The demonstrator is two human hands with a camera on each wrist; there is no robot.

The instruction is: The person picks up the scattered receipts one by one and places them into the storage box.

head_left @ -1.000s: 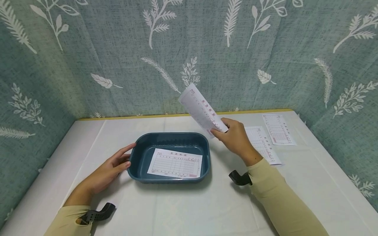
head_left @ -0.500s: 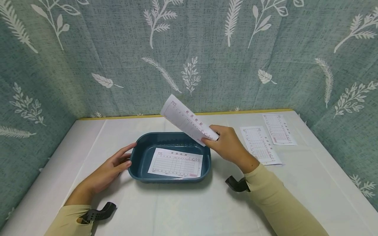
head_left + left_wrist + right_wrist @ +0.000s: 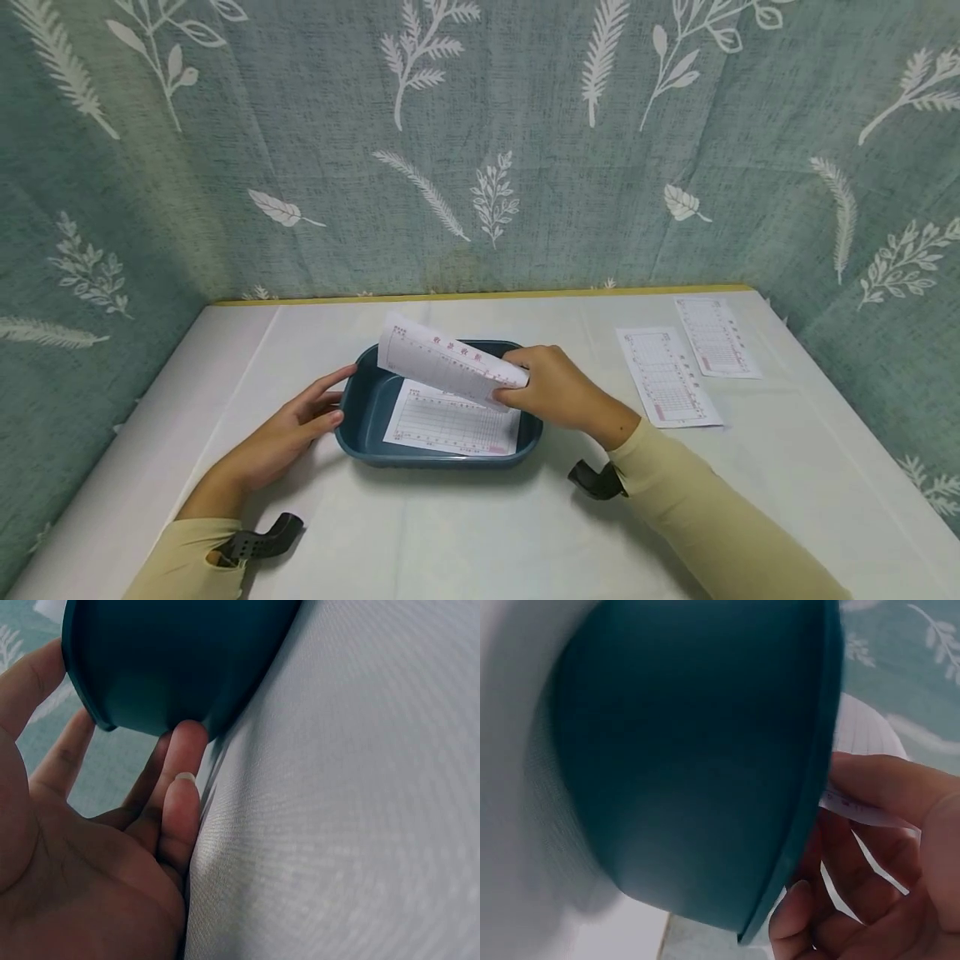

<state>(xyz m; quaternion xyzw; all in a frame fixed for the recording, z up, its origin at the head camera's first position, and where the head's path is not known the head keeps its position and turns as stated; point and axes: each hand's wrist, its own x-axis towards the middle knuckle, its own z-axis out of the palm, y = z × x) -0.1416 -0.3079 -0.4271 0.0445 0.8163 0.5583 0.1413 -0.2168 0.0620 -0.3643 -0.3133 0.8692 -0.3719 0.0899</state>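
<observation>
A dark teal plastic basin (image 3: 438,460) stands on the table, and one printed receipt sheet (image 3: 450,425) lies inside it. My right hand (image 3: 558,387) pinches a second receipt sheet (image 3: 442,360) between thumb and fingers at the basin's right rim. This sheet bends in a curve above the basin and covers part of the lower one. In the right wrist view the basin wall hides much of the held sheet. At the left end, my left hand (image 3: 288,429) touches the basin's rim and outer wall with extended fingers (image 3: 184,754), its palm beside the basin.
Two more receipt sheets, a nearer one (image 3: 667,377) and a farther one (image 3: 717,337), lie flat at the table's right. A patterned green curtain (image 3: 480,150) stands behind the white-covered table (image 3: 450,533). A yellow strip (image 3: 480,296) runs along its back edge.
My right hand has moved left and down, bringing the pinched receipt from upright beside the basin to leaning over it. My left hand has stayed at the basin. The head view has shifted slightly.
</observation>
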